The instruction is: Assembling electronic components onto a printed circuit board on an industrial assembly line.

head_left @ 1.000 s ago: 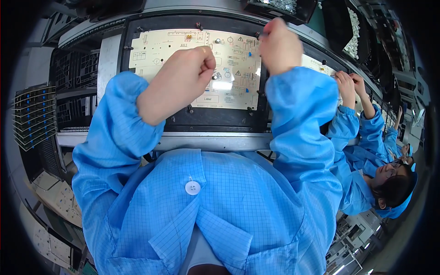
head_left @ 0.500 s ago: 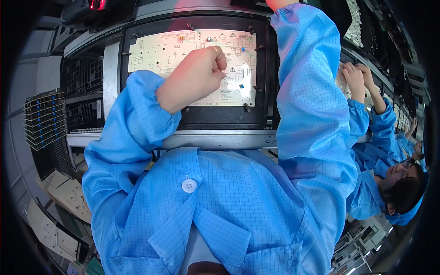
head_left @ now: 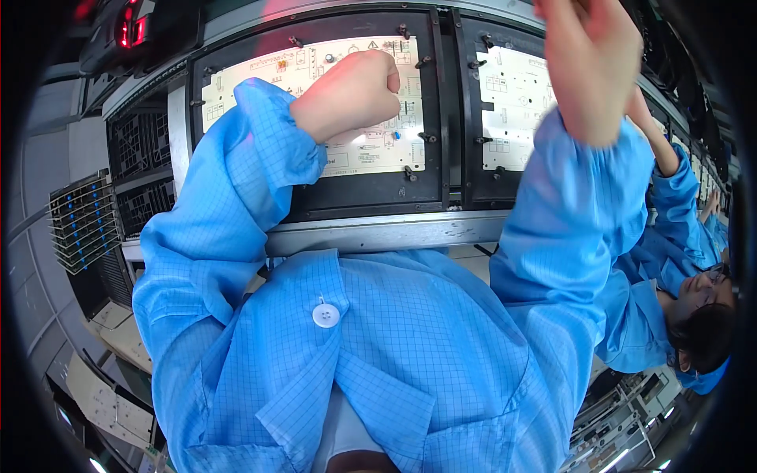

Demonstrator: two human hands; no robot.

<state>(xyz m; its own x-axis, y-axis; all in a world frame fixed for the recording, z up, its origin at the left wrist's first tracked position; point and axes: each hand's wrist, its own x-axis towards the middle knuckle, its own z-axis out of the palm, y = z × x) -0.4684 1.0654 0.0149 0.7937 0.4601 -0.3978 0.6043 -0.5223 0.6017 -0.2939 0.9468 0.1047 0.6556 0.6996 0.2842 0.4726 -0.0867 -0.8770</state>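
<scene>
- Blue checked smock [head_left: 378, 370] with a white button [head_left: 325, 314] fills the near part of the scene, both sleeves rising from it toward the bench.
- Beyond the smock a grey metal rail [head_left: 378, 233] runs left to right along the front of the work line.
- Just past the rail sits a black fixture frame [head_left: 359, 197] holding a pale circuit board [head_left: 378, 150]; small black clamps stand round its edge.
- Left hand [head_left: 351, 94] lies curled into a fist on that board, fingers drawn together; whether anything is pinched inside I cannot tell, since the knuckles cover it. The fist and sleeve hide the board's middle.
- Right hand [head_left: 591, 67] is raised high on the right, blurred, fingers loosely bent, touching nothing I can make out; its grip cannot be told.
- Behind that arm a second pale board [head_left: 509, 110] rests in the next black frame, partly blocked by the sleeve.
- Far left, racks of dark trays [head_left: 83, 225] stand by the line.
- Far right, a co-worker in blue [head_left: 670, 260] reaches up to the same line.
</scene>
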